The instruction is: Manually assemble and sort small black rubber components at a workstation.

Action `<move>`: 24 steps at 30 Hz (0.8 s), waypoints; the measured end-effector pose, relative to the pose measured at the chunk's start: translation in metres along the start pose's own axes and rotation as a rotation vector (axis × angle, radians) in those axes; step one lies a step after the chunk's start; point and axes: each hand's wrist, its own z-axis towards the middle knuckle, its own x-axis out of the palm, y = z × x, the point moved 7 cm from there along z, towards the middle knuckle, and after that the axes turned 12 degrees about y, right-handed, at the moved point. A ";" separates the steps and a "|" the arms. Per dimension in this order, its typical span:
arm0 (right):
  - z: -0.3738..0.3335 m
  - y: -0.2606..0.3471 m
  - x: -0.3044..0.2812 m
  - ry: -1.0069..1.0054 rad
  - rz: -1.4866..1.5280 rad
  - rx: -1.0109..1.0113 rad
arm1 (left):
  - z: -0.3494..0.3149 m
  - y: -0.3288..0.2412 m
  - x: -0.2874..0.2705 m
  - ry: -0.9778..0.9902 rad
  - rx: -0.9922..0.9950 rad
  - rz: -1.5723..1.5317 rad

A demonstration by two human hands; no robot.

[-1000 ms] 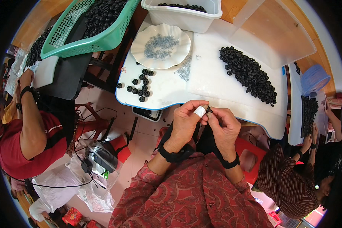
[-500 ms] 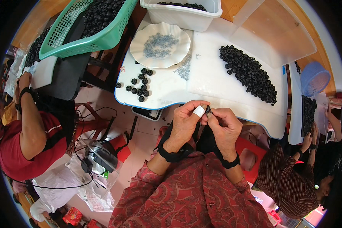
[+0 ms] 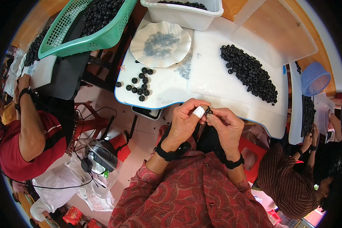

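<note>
Black ring (image 3: pixel 208 110) pinched between both hands (image 3: pixel 186 121); green basket (image 3: pixel 102 38) holds black rings.

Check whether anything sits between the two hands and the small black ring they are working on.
Nothing visible does. The left hand and right hand meet at the table edge, fingertips pinching the small black ring directly. A white tape wrap on a left finger lies beside it.

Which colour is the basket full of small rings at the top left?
The basket is green, seen best in the head view.
</note>
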 end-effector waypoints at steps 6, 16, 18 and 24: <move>-0.005 -0.011 -0.003 -0.055 -0.018 0.070 | -0.002 -0.001 0.000 -0.018 0.011 0.002; -0.004 -0.010 -0.001 -0.048 -0.036 -0.004 | -0.004 -0.002 -0.002 -0.061 -0.002 0.014; -0.003 -0.012 -0.004 -0.039 -0.078 0.032 | -0.004 -0.001 -0.001 -0.049 0.000 -0.029; 0.000 -0.006 -0.003 -0.032 -0.067 -0.033 | -0.003 0.002 0.000 -0.039 -0.002 -0.073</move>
